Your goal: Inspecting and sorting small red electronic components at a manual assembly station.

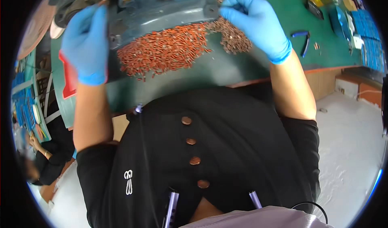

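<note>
Two hands: your left hand (pixel 85 42) and right hand (pixel 256 25) curl; whether grasping, cannot tell.
Orange rod-shaped pieces (pixel 161 50): heaped loose, apparently unfinished.
Brown pieces (pixel 235 36): adjoining heap; finished share unclear.

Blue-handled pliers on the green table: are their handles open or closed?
Open: the blue-handled pliers lie with their two handles spread apart on the green table. Their jaws are too small to judge.

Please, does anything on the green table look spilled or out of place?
Perhaps the small orange parts: they lie loose in a heap on the green table, with strays at the heap's near edge, so they could look spilled. The brown parts beside them also lie loose. Both heaps may be deliberate; I see no damage.
</note>
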{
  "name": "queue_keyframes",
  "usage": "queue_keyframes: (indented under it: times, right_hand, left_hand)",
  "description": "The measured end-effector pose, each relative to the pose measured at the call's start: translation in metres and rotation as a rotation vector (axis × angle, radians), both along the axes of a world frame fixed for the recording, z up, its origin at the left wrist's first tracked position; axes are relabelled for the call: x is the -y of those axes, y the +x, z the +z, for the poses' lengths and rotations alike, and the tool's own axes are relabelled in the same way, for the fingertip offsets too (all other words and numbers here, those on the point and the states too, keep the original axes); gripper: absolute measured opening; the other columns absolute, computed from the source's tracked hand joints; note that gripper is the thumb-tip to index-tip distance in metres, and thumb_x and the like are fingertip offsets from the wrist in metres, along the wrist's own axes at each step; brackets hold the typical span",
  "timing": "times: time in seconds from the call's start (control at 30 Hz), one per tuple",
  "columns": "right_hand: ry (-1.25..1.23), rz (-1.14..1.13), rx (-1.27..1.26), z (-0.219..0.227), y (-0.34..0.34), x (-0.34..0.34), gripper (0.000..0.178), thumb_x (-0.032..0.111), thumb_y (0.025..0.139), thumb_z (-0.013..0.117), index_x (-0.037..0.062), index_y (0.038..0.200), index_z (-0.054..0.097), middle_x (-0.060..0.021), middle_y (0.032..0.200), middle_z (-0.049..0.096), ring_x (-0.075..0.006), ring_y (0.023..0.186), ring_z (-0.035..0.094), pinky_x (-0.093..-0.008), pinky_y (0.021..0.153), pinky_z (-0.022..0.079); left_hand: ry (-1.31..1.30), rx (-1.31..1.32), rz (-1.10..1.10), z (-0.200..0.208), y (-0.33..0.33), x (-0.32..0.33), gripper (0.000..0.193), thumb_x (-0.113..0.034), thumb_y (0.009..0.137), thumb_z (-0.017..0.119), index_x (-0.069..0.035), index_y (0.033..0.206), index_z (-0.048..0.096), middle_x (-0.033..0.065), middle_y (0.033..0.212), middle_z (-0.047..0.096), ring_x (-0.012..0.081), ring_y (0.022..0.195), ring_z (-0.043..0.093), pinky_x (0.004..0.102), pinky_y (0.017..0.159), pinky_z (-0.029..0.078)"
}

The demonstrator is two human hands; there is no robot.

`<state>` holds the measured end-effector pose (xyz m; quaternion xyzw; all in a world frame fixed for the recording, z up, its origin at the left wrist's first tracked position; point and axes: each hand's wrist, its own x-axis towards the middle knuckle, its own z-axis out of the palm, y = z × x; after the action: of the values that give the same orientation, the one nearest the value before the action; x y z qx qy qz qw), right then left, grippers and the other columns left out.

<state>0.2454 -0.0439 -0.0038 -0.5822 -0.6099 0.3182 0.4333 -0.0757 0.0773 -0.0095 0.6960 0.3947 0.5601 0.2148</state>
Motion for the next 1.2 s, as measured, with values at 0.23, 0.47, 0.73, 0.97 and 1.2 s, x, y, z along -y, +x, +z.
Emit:
queue_keyframes:
  times: [0.23, 0.47, 0.73, 0.97, 1.2]
  right_hand:
    - [0.257, -0.075, 0.736, -0.039, 0.017, 0.072, 0.040, 0.030, 0.073, 0.082, 0.0065, 0.102, 0.068, -0.0118, 0.090, 0.063, -0.0333, 0.087, 0.062, -0.0431, 0.081, 0.051]
    - [0.274, -0.045, 0.743, -0.054, 0.012, 0.050, 0.018, 0.018, 0.080, 0.075, 0.0083, 0.093, 0.068, -0.0098, 0.087, 0.064, -0.0312, 0.083, 0.063, -0.0418, 0.076, 0.052]
    - [0.238, -0.084, 0.391, -0.050, 0.005, 0.046, 0.009, 0.012, 0.083, 0.072, 0.0071, 0.091, 0.071, -0.0086, 0.084, 0.067, -0.0248, 0.076, 0.065, -0.0338, 0.072, 0.054]
    - [-0.125, -0.102, -0.271, -0.033, -0.009, 0.050, 0.016, 0.001, 0.091, 0.067, -0.0001, 0.108, 0.068, -0.0014, 0.097, 0.068, -0.0076, 0.086, 0.062, -0.0228, 0.080, 0.051]
    - [-0.023, -0.018, -0.352, -0.016, -0.035, 0.051, 0.021, 0.006, 0.088, 0.070, 0.0005, 0.107, 0.065, -0.0043, 0.089, 0.069, -0.0076, 0.081, 0.064, -0.0229, 0.073, 0.053]
  left_hand:
    - [-0.411, -0.407, 0.396, -0.027, -0.149, -0.025, 0.021, -0.008, 0.090, 0.071, 0.003, 0.107, 0.069, 0.0025, 0.091, 0.070, 0.0049, 0.079, 0.061, 0.0214, 0.074, 0.049]
    - [-0.256, -0.441, 0.030, -0.026, -0.085, 0.022, 0.021, -0.008, 0.093, 0.068, 0.002, 0.111, 0.068, 0.0063, 0.099, 0.071, 0.0081, 0.089, 0.064, 0.0220, 0.078, 0.050]
    - [-0.158, -0.589, -0.279, -0.002, -0.005, 0.079, 0.017, -0.004, 0.087, 0.070, 0.000, 0.103, 0.069, 0.0085, 0.091, 0.067, 0.0130, 0.075, 0.062, 0.0263, 0.070, 0.050]
    - [-0.330, -0.302, -0.569, -0.002, 0.054, 0.088, 0.023, -0.011, 0.087, 0.071, -0.002, 0.108, 0.068, 0.0068, 0.089, 0.068, 0.0115, 0.074, 0.063, 0.0261, 0.068, 0.051]
    - [-0.434, -0.259, -0.702, 0.004, 0.098, 0.091, 0.026, -0.010, 0.088, 0.070, -0.001, 0.112, 0.066, 0.0064, 0.092, 0.068, 0.0113, 0.080, 0.063, 0.0259, 0.072, 0.051]
